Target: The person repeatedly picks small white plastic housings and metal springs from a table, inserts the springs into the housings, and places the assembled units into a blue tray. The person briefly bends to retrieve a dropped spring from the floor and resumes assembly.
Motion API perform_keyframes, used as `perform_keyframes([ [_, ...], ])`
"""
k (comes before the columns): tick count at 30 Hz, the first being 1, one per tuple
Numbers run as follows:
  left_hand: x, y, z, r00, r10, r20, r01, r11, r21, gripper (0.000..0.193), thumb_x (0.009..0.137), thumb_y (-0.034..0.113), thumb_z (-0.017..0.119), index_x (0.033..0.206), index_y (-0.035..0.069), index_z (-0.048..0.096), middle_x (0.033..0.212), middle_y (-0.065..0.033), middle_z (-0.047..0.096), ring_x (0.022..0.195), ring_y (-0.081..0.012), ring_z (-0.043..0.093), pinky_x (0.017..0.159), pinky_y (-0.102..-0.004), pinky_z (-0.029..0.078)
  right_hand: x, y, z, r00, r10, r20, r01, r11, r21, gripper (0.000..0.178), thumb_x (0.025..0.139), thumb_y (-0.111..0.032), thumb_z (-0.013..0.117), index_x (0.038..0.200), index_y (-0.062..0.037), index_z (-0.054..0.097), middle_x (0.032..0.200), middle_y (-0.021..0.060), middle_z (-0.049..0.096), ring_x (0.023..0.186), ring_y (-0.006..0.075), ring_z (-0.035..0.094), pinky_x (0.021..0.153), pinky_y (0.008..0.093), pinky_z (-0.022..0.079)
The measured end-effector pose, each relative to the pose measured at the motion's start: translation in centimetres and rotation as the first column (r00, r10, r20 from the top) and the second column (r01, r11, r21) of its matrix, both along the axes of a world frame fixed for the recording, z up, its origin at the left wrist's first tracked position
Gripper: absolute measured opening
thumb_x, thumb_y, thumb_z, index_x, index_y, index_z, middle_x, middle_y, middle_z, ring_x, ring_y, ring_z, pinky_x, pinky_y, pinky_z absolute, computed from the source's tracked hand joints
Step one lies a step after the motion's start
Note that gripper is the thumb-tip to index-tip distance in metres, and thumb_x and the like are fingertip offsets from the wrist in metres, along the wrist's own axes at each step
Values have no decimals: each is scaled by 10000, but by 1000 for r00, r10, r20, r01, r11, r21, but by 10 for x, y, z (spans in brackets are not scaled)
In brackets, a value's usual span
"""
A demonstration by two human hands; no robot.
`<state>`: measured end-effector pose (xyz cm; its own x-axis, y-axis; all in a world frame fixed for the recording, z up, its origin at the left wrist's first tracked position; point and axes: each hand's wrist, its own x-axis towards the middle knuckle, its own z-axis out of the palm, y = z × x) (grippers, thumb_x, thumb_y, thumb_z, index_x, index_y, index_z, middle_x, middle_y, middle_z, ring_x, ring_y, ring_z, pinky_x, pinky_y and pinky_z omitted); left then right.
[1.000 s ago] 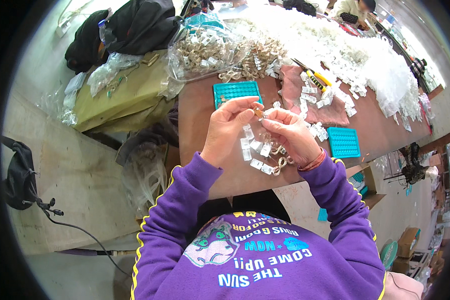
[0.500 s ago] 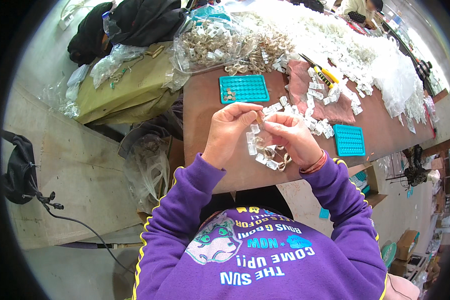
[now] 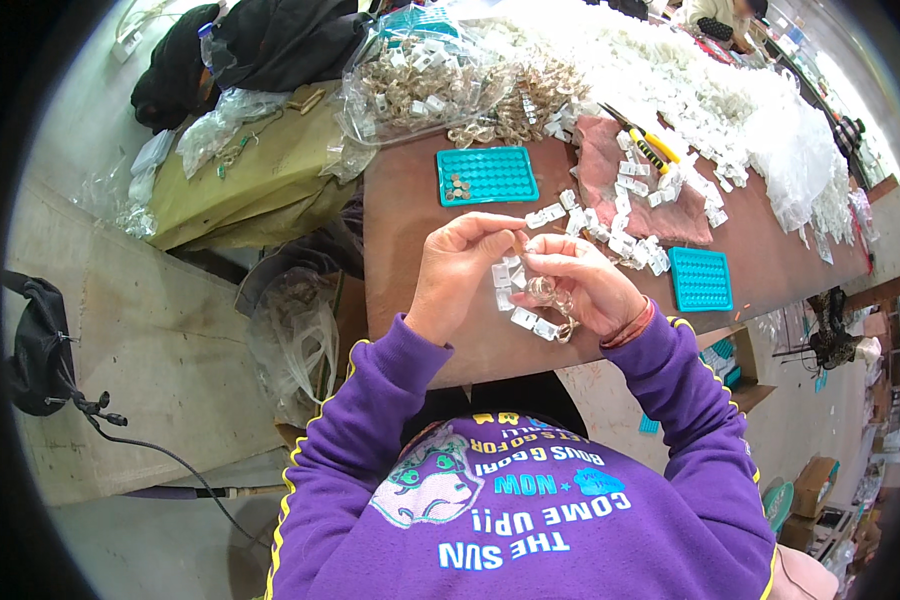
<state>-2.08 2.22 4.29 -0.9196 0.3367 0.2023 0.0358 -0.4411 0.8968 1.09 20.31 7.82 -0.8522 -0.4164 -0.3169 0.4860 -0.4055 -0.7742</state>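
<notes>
My left hand [image 3: 452, 272] and my right hand [image 3: 592, 282] meet above the near part of the table, fingertips almost touching. Thumb and forefinger of each hand are pinched on something small and brownish, too tiny to make out. Beneath the fingers are several small clear-white plastic tags [image 3: 524, 318] in a curved row. Beside them, thin beige loops [image 3: 562, 299] hang below my right palm; the curled fingers hide their upper part. Beyond my left hand lies a teal moulded tray [image 3: 495, 172] with a few small round pieces [image 3: 458, 187] at its left end.
A second teal tray [image 3: 701, 280] lies to the right. Yellow-handled pliers [image 3: 658, 152] rest on a pink cloth [image 3: 602, 165] among white tags. Behind are a clear bag of beige loops [image 3: 410, 90] and a large white heap [image 3: 660, 75]. A person [image 3: 720, 22] sits at the far right.
My right hand has shifted and turned slightly, showing more of the beige loops beneath it. My left hand has barely moved; both still pinch close together.
</notes>
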Motion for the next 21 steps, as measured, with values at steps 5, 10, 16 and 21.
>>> perform_keyframes([
  [5,4,1,-2,996,86,-4,-87,994,-64,174,919,62,632,1071,-17,659,971,-82,683,886,-142,640,833,-293,530,-5,3,-2,997,72,-11,-72,997,27,143,898,-150,665,966,-41,601,828,-14,575,767,74,611,788,326,578],
  [10,7,2,-2,985,137,103,-137,991,-12,140,910,56,645,1027,-20,644,928,-85,683,865,-138,644,826,-285,531,-3,-1,-3,883,48,-467,191,872,451,188,857,-157,710,951,-30,608,848,12,628,763,137,638,682,316,545],
  [16,18,10,-2,963,260,70,-258,965,-37,84,890,35,668,953,-3,628,911,-71,677,857,-112,636,800,-255,520,3,-18,-1,288,368,-884,795,423,435,187,781,-102,726,913,-40,609,839,110,640,737,290,639,625,351,516],
  [21,16,11,0,954,288,80,-285,957,-53,90,855,25,703,916,1,641,911,-46,680,826,-75,619,753,-217,502,-2,-22,-2,345,361,-866,779,404,479,193,771,-82,745,914,-44,620,812,103,653,736,273,656,631,351,515],
])
